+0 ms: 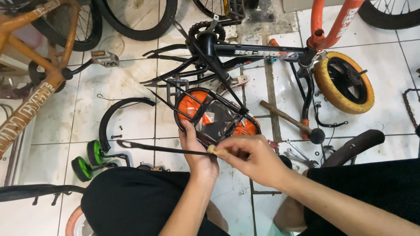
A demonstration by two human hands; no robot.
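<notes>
Head view: hands (245, 159) on wheel (192, 107)

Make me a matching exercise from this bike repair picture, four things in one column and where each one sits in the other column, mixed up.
Things:
1. yellow-tyred small wheel with black spokes
2. two green-and-black training wheels
3. wooden-handled hammer with black head
4. orange bicycle frame

Places:
A. far left of the floor, leaning across the tiles
B. upper right, beside the black fork
C. lower left, near the person's knee
D. right of the hands, lying on the tiles

Pairs: 1-B, 2-C, 3-D, 4-A
</notes>
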